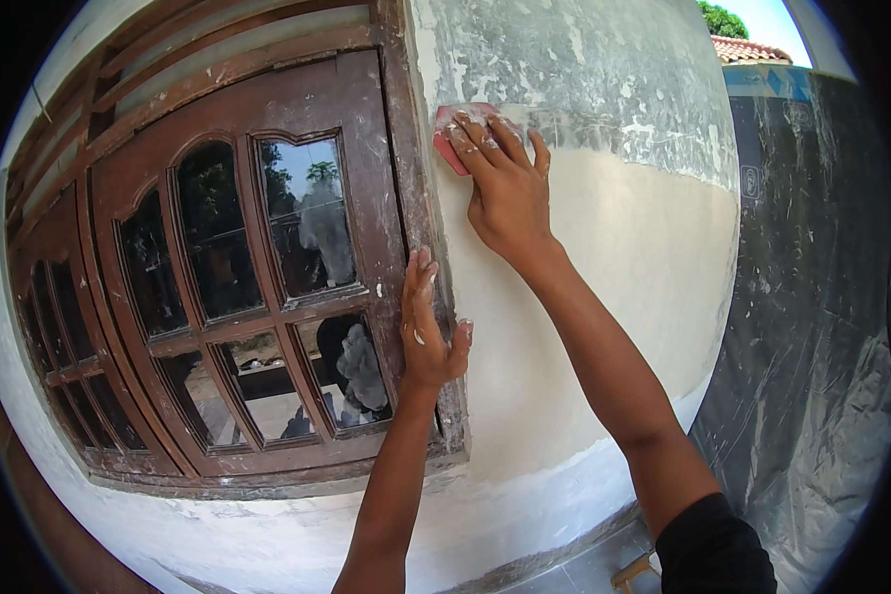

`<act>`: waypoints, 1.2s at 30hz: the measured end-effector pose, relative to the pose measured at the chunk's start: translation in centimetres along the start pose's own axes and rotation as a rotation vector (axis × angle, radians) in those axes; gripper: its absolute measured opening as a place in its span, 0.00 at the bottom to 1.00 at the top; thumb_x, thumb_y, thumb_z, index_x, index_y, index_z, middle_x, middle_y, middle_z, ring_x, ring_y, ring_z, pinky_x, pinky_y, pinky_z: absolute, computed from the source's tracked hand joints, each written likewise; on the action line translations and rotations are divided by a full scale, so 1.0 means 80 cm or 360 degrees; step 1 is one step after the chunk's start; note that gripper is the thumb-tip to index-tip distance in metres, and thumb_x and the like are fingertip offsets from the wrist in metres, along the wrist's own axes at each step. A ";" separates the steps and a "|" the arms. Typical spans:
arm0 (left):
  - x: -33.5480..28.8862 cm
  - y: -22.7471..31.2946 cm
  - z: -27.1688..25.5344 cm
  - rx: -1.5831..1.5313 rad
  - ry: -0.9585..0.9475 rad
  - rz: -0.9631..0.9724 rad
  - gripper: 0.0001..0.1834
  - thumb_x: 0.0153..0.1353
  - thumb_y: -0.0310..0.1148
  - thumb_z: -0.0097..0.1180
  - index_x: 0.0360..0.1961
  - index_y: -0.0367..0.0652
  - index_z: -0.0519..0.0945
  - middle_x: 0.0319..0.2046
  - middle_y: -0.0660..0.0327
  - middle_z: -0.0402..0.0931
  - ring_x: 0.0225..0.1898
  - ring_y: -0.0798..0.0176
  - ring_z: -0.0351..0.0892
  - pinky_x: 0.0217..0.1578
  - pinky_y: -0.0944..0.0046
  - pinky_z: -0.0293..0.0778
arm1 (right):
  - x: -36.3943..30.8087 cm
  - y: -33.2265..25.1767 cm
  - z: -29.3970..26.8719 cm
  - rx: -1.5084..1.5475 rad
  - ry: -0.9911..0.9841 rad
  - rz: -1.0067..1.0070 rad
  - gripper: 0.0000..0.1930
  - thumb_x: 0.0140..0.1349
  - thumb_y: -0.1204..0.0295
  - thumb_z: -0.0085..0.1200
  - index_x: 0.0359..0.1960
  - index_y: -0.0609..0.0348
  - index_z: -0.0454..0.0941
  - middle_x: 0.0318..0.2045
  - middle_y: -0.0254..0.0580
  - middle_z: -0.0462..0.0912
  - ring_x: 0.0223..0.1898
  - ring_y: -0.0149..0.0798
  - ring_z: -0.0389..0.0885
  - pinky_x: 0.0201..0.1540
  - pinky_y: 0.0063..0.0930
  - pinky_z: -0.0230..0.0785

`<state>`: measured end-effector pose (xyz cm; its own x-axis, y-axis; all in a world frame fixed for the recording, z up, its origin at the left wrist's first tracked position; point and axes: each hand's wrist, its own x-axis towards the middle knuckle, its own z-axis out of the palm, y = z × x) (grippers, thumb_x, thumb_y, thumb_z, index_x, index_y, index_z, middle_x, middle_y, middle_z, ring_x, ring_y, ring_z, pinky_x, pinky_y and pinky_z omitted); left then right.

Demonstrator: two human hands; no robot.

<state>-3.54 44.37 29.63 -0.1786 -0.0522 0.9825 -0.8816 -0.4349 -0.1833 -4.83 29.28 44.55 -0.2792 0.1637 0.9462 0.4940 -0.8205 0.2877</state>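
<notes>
My right hand (pixel 508 193) is closed on a flat pinkish-red putty spreader (pixel 446 146), fingers spread over its face and pressing it to the wall. The tool sits beside the window frame, at the border between smooth cream filler (pixel 604 257) below and patchy grey wall (pixel 574 59) above. Whitish paste smears my fingers and the spreader. Lower down, my left hand (pixel 428 332) rests with fingers stretched upward against the edge of the brown wooden window frame (pixel 394 119). It holds nothing.
Brown window shutters (pixel 277 322) with dark, reflecting glass panes fill the left side. To the right hangs a dark, splattered sheet (pixel 802 257). A white band of wall (pixel 535 505) runs below the cream area, above grey floor tiles (pixel 589 569). A wooden piece (pixel 632 571) stands near my right sleeve.
</notes>
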 end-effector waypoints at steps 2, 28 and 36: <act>0.000 0.000 -0.002 0.0019 -0.0013 0.0011 0.38 0.70 0.47 0.51 0.69 0.26 0.61 0.71 0.30 0.59 0.74 0.27 0.56 0.73 0.39 0.53 | -0.024 -0.011 0.000 0.0000 -0.0082 -0.0022 0.32 0.54 0.84 0.52 0.64 0.49 0.77 0.64 0.36 0.78 0.69 0.50 0.70 0.73 0.64 0.45; -0.007 0.001 -0.002 0.0055 0.0017 0.0044 0.35 0.72 0.46 0.47 0.68 0.25 0.63 0.70 0.29 0.60 0.73 0.27 0.57 0.72 0.39 0.55 | -0.017 -0.019 -0.010 -0.0078 0.0021 0.0071 0.29 0.55 0.84 0.52 0.62 0.53 0.77 0.61 0.39 0.80 0.68 0.50 0.70 0.71 0.67 0.46; -0.015 -0.009 -0.008 0.0122 0.0036 0.0054 0.34 0.73 0.46 0.45 0.67 0.25 0.64 0.70 0.29 0.61 0.73 0.27 0.59 0.72 0.39 0.56 | -0.086 -0.052 -0.016 0.0079 -0.0045 0.0045 0.31 0.52 0.83 0.55 0.62 0.50 0.79 0.61 0.36 0.81 0.66 0.49 0.73 0.71 0.68 0.44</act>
<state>-2.97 45.31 28.54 -0.2183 -0.0482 0.9747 -0.8392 -0.5006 -0.2127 -6.02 30.85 36.68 -0.2413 0.1569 0.9577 0.5417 -0.7970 0.2671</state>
